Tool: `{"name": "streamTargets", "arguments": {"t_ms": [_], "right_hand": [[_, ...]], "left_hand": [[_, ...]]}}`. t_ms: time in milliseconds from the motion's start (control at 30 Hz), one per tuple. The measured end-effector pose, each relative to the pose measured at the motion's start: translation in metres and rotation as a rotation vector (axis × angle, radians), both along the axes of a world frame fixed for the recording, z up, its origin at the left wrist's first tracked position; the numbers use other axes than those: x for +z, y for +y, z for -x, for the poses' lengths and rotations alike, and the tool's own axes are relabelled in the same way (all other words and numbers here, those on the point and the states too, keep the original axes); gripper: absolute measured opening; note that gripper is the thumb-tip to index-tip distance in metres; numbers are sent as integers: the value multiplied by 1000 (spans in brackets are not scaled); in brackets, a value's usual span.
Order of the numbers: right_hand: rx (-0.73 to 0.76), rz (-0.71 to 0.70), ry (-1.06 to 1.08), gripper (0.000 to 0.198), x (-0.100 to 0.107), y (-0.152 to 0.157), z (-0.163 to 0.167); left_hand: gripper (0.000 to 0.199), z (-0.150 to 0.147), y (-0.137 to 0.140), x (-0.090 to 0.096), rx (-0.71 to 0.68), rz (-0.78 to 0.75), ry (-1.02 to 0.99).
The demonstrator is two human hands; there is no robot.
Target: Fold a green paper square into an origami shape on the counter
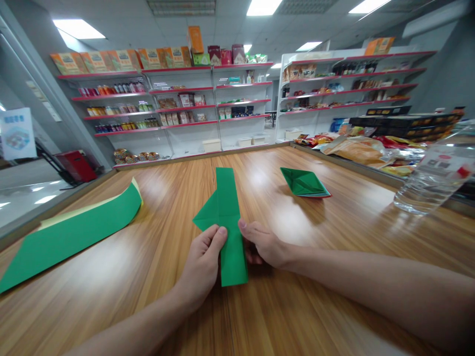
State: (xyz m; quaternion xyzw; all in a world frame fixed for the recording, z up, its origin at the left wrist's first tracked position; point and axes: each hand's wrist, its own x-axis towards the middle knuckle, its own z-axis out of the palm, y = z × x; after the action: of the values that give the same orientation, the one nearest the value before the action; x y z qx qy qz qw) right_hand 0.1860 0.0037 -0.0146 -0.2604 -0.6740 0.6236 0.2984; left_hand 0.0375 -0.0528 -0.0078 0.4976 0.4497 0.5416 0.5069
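A folded strip of green paper (230, 247) is held above the wooden table between my two hands, its long side running away from me. A triangular flap (208, 210) sticks out from its left edge, and crease lines cross its middle. My left hand (203, 259) pinches the left edge just below that flap, thumb on top. At the right edge my right hand (264, 242) grips the paper with its thumb on top; its other fingers are partly hidden beneath.
On the wooden table (178, 306), a curled green paper sheet (79, 237) lies at left. A folded green paper piece (304, 183) rests right of centre. A clear plastic bottle (426, 178) and snack packets (356, 148) are at right. Stocked shelves (181, 91) stand behind.
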Motion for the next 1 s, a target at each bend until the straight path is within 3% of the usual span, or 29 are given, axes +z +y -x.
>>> {"name": "streamTargets", "arguments": {"t_ms": [300, 667, 867, 1000], "right_hand": [[-17, -135, -8, 62, 5, -4, -2], [-8, -137, -66, 64, 2, -3, -1], [6, 25, -16, 71, 3, -1, 0], [52, -29, -65, 69, 3, -2, -1]], "left_hand": [[31, 1, 0, -5, 41, 0, 4], [30, -1, 1, -4, 43, 20, -39], [34, -1, 1, 0, 59, 20, -47], [33, -1, 2, -1, 81, 27, -48]]}}
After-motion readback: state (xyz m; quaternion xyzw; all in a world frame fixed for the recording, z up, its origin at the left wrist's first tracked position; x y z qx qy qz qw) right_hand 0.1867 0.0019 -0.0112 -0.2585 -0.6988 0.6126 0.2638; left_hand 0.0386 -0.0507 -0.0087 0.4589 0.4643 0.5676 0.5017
